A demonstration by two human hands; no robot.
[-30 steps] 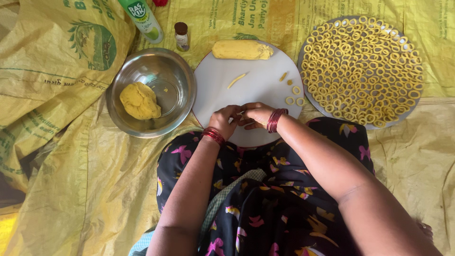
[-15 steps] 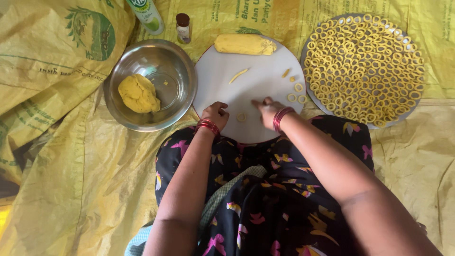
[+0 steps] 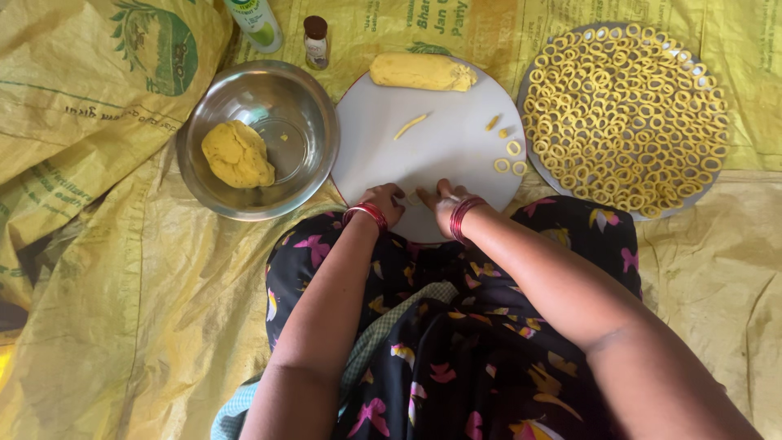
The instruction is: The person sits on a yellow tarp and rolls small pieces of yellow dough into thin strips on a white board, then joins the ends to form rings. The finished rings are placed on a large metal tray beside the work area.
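My left hand (image 3: 384, 201) and my right hand (image 3: 440, 200) meet at the near edge of a round white board (image 3: 440, 147), fingers bent around a small bit of yellow dough that I can barely see. Each wrist carries red bangles. On the board lie a thick dough roll (image 3: 422, 72) at the far side, a thin dough strip (image 3: 410, 125) in the middle and a few small dough rings (image 3: 509, 159) at the right. A steel bowl (image 3: 314, 122) to the left holds a lump of yellow dough (image 3: 237, 154).
A round tray (image 3: 533, 159) packed with several dough rings sits at the right. A green-and-white bottle (image 3: 256, 23) and a small brown-capped bottle (image 3: 315, 41) stand behind the bowl. Yellow printed sacking (image 3: 98, 285) covers the floor. My lap in dark patterned cloth (image 3: 456, 342) fills the foreground.
My hands have drawn slightly apart and settled lower on the board's near edge. The view has shifted a little, showing more of the bowl and bottles.
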